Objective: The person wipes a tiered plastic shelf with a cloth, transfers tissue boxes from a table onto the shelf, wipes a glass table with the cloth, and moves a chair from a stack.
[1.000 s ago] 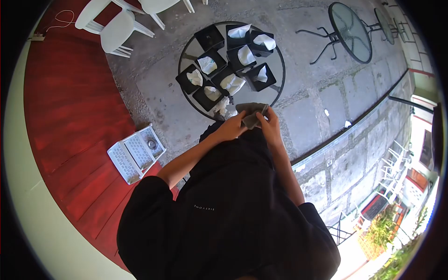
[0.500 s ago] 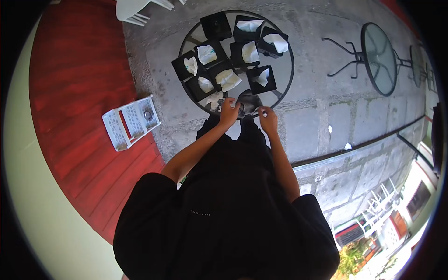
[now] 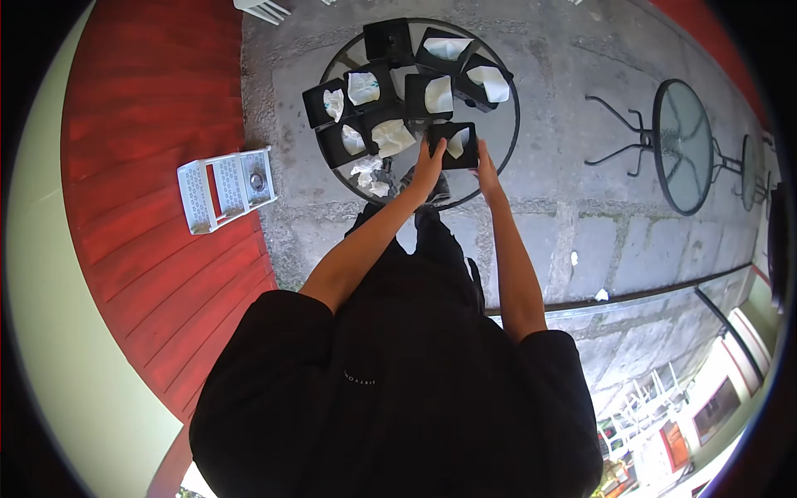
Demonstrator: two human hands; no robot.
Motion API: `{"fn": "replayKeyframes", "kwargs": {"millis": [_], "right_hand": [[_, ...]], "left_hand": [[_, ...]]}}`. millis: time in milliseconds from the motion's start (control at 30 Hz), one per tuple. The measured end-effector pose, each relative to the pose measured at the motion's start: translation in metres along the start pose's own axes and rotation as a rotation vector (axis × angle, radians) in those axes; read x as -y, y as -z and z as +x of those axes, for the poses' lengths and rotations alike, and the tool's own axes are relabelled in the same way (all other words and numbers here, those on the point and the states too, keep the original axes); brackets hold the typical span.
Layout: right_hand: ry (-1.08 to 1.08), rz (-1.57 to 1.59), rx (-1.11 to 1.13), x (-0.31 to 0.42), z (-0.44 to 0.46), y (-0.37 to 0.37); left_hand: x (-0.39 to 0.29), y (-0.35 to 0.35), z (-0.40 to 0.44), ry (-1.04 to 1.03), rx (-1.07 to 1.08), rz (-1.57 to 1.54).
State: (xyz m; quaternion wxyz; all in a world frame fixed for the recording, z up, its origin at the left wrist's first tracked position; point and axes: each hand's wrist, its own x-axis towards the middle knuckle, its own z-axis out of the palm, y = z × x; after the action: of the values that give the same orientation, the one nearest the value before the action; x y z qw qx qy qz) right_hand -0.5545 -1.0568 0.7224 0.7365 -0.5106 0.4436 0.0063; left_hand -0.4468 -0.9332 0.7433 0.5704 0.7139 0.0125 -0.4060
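Note:
A black tissue box with a white tissue sticking out of its top is held between my two hands at the near side of the round glass table. My left hand closes on its left side, and my right hand grips its right side. A grey cloth lies just below, partly behind my left hand. Crumpled white tissues are left of it. Several more black boxes, most with tissues, stand beyond; the one at the back shows no tissue.
A white shelf-like step stool stands at the left by the red floor. Another glass table is at the right on the concrete. White scraps lie on the ground, and white chairs stand at the lower right.
Both hands have let go of the grey cloth, moved forward and taken hold of the nearest right tissue box. The view has shifted, with the step stool appearing higher.

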Motion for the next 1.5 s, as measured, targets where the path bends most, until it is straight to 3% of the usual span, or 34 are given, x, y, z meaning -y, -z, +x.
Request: {"fn": "replayKeyframes", "kwargs": {"millis": [100, 167, 233, 333, 433, 467, 567, 667, 1133, 1300, 1500], "right_hand": [[0.049, 0.019, -0.056, -0.018, -0.004, 0.013], [0.201, 0.072, -0.070, -0.013, -0.027, 0.016], [0.335, 0.008, -0.103, -0.004, -0.054, 0.017], [0.224, 0.074, -0.087, 0.020, -0.106, 0.002], [0.231, 0.036, 0.041, 0.043, -0.144, -0.028], [0.243, 0.031, 0.082, 0.045, -0.152, -0.042], [0.306, -0.015, 0.173, 0.048, -0.159, -0.087], [0.400, -0.137, 0.207, 0.046, -0.161, -0.153], [0.248, -0.329, 0.842, -0.034, -0.180, -0.564], [0.177, -0.407, 0.956, -0.059, -0.188, -0.683], [0.087, -0.569, 1.027, -0.068, -0.178, -0.777]], "left_hand": [[-0.009, -0.001, -0.022, -0.004, 0.027, 0.062], [0.002, 0.002, -0.030, -0.219, 0.054, 0.162], [0.006, 0.010, -0.046, -0.282, 0.038, 0.225], [-0.024, 0.032, -0.095, -0.344, 0.074, 0.126], [-0.035, 0.068, -0.121, -0.502, -0.007, 0.269], [-0.034, 0.083, -0.126, -0.382, 0.001, 0.181], [-0.043, 0.132, -0.146, -0.402, -0.055, -0.003], [-0.042, 0.195, -0.165, -0.328, -0.122, -0.092], [0.035, 0.547, -0.302, -0.315, -0.707, -0.448], [0.059, 0.627, -0.318, -0.282, -0.920, -0.530], [0.083, 0.697, -0.295, -0.215, -1.024, -0.657]]}}
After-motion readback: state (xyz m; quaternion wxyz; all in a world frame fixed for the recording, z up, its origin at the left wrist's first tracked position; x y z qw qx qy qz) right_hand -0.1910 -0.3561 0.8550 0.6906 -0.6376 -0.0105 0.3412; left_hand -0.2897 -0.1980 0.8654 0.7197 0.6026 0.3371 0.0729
